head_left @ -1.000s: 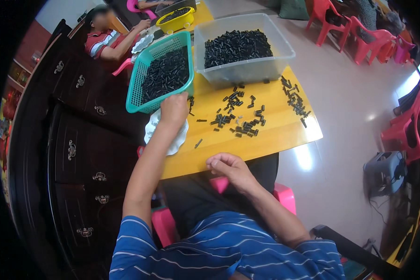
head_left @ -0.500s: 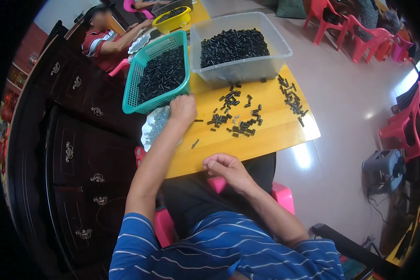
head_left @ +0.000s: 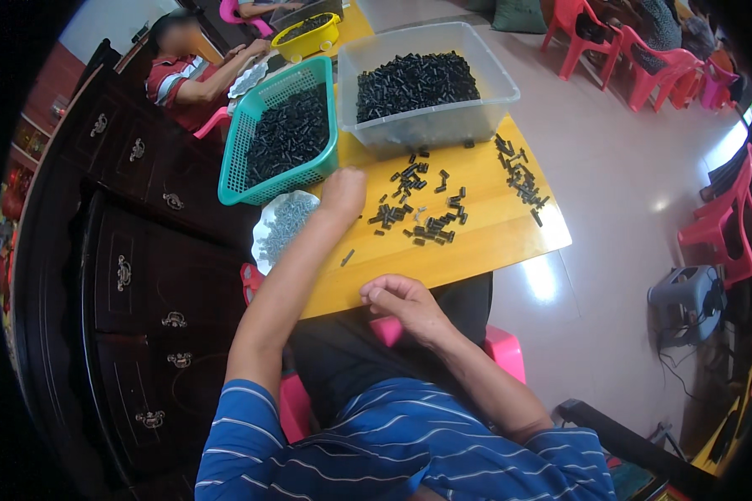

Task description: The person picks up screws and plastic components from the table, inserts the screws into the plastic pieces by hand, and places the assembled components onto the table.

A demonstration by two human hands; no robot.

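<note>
My left hand (head_left: 343, 192) is over the yellow table (head_left: 510, 242), just right of a white scalloped plate (head_left: 263, 238) of small silvery screws (head_left: 286, 221). Its fingers are curled in, and whatever they grip is hidden. By the table's near edge hovers my right hand (head_left: 403, 302), thumb against bent fingers; I cannot make out anything held there. Short black tubular pieces (head_left: 433, 230) lie loose beyond it, with another scatter of black pieces (head_left: 522, 179) along the right side. One thin dark piece (head_left: 348, 258) lies alone between my hands.
A green basket (head_left: 234, 159) and a clear plastic tub (head_left: 430, 125), both full of black pieces, stand at the back. Farther off is a yellow basin (head_left: 313, 37). A person (head_left: 184, 79) sits at the far left. Dark drawers (head_left: 142, 275) flank the table's left.
My left hand has shifted a little to the right, away from the plate and the green basket. My right hand has stayed nearly still.
</note>
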